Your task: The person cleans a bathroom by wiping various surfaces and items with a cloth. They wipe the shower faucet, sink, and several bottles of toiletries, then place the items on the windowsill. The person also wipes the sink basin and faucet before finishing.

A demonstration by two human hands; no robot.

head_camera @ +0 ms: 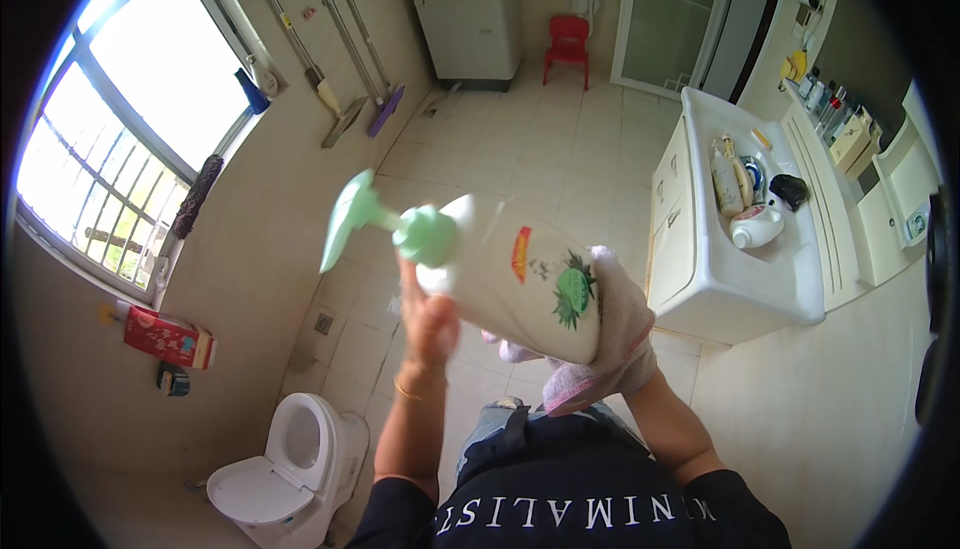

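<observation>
A large pump bottle point(517, 279) with a pale green pump head point(352, 219) is held up in front of me, tilted on its side with the pump to the left. My left hand point(431, 320) grips it by the neck, just under the green collar. A pinkish-white cloth point(619, 331) wraps the bottle's base, and my right hand point(637, 373) supports the base through it; the fingers are mostly hidden by the cloth. The bottle bears writing and a green plant picture.
A white washbasin point(720, 271) on a cabinet stands at right, holding several bottles and a black bag point(789, 190). The toilet point(262, 485) is at lower left. A washing machine point(471, 31) and a red chair point(568, 46) stand at the back; mops point(345, 31) lean left.
</observation>
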